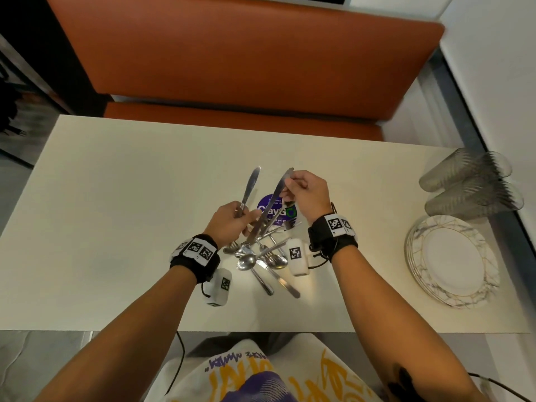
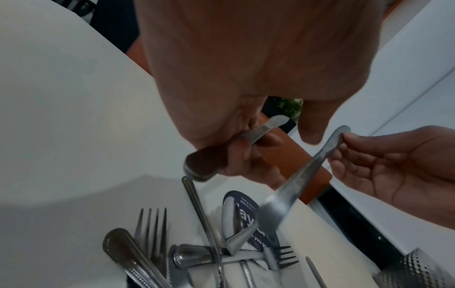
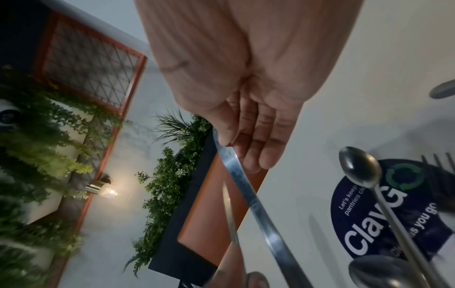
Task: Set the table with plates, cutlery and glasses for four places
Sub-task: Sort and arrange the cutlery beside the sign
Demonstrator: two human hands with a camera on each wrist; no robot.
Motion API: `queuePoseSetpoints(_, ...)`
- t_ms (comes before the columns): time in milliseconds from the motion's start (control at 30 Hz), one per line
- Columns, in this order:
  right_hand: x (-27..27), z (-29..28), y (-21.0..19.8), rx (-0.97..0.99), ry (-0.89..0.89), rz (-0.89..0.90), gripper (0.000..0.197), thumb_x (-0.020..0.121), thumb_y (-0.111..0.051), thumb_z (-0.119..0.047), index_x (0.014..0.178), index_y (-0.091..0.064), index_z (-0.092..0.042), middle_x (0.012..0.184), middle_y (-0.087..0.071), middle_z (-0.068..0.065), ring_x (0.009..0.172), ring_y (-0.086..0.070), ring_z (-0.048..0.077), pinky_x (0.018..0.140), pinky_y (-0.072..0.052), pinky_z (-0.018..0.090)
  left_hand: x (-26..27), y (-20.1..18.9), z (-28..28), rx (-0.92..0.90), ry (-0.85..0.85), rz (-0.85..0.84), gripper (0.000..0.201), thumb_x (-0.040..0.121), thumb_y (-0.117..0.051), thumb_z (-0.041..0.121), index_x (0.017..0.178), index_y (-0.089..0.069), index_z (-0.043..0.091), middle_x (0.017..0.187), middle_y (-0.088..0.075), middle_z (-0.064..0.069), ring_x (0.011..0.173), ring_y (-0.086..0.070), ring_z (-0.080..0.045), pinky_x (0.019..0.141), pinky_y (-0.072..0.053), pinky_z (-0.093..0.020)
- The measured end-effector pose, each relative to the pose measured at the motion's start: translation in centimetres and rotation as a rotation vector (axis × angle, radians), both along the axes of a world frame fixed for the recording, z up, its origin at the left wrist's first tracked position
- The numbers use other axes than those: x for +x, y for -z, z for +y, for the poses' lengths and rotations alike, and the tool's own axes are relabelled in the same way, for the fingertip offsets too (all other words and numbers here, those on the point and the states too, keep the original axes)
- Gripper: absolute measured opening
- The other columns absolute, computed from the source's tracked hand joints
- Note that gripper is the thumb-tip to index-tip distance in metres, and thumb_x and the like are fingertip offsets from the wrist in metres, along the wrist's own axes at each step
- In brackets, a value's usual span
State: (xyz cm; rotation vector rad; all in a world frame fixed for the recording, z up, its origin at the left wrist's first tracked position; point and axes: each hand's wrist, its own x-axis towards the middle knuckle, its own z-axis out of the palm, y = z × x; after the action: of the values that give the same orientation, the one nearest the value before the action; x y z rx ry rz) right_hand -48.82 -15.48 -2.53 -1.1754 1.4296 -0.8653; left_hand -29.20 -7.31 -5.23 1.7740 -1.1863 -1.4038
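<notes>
A pile of forks, spoons and knives [image 1: 258,258] lies mid-table on the white table [image 1: 116,198]. My left hand [image 1: 240,216] grips a knife [image 1: 251,185] by its handle, blade pointing up and away; in the left wrist view that knife [image 2: 204,165] sits in the curled fingers. My right hand [image 1: 290,184] pinches the upper end of a second knife [image 1: 275,198], which slants down toward the pile. The right wrist view shows this second knife [image 3: 248,198] under my fingertips. A stack of marbled plates [image 1: 452,261] and ribbed glasses [image 1: 470,184] stand at the right.
A round purple sticker [image 1: 277,211] lies on the table under the cutlery. An orange bench seat [image 1: 246,53] runs along the far side. A white wall borders the right edge beside the glasses. My wrist cameras hang below both wrists near the pile.
</notes>
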Motion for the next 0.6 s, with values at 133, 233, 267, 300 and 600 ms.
queuePoseSetpoints(133, 0.5, 0.4, -0.8, -0.011, -0.039, 0.037, 0.013, 0.097, -0.064, -0.009, 0.108, -0.07, -0.005, 0.084, -0.076, 0.015, 0.072, -0.074, 0.028, 0.073, -0.064, 0.037, -0.8, -0.5, -0.3, 0.097, -0.161, 0.191, 0.036, 0.107, -0.036, 0.03, 0.094, -0.062, 0.008, 0.079, -0.073, -0.011, 0.05, -0.052, -0.013, 0.038, -0.033, -0.021)
queuePoseSetpoints(233, 1.4, 0.9, -0.8, 0.019, -0.042, 0.037, 0.012, 0.097, -0.064, -0.007, 0.106, -0.07, -0.003, 0.081, -0.075, 0.016, 0.069, -0.074, 0.027, 0.069, -0.064, 0.034, -1.7, -0.6, -0.1, 0.088, -0.095, 0.131, 0.033, 0.106, -0.034, 0.019, 0.094, -0.062, 0.007, 0.074, -0.068, -0.007, 0.051, -0.054, -0.012, 0.045, -0.039, -0.022)
queuePoseSetpoints(267, 1.8, 1.0, -0.8, 0.031, -0.028, 0.039, 0.011, 0.096, -0.064, -0.006, 0.105, -0.07, -0.002, 0.08, -0.075, 0.017, 0.067, -0.073, 0.026, 0.068, -0.064, 0.034, -2.1, -0.5, 0.0, 0.084, -0.062, 0.132, 0.034, 0.106, -0.034, 0.02, 0.094, -0.062, 0.004, 0.073, -0.068, -0.007, 0.056, -0.057, -0.015, 0.053, -0.044, -0.024)
queuePoseSetpoints(300, 2.1, 1.1, -0.6, 0.041, -0.011, 0.049, 0.011, 0.096, -0.064, -0.005, 0.104, -0.07, -0.002, 0.079, -0.075, 0.017, 0.065, -0.073, 0.025, 0.067, -0.064, 0.035, -2.5, -0.4, 0.0, 0.088, -0.042, 0.161, 0.035, 0.105, -0.035, 0.02, 0.095, -0.062, 0.0, 0.071, -0.066, -0.008, 0.061, -0.058, -0.02, 0.061, -0.047, -0.028)
queuePoseSetpoints(600, 3.1, 1.1, 0.3, 0.016, 0.019, 0.16, 0.012, 0.092, -0.069, -0.01, 0.103, -0.065, -0.014, 0.078, -0.075, 0.007, 0.058, -0.073, 0.015, 0.065, -0.064, 0.035, -2.9, -0.3, 1.0, 0.195, -0.115, 0.567, 0.03, 0.104, -0.035, 0.022, 0.092, -0.057, 0.006, 0.065, -0.05, -0.01, 0.044, -0.038, -0.021, 0.045, -0.029, -0.028)
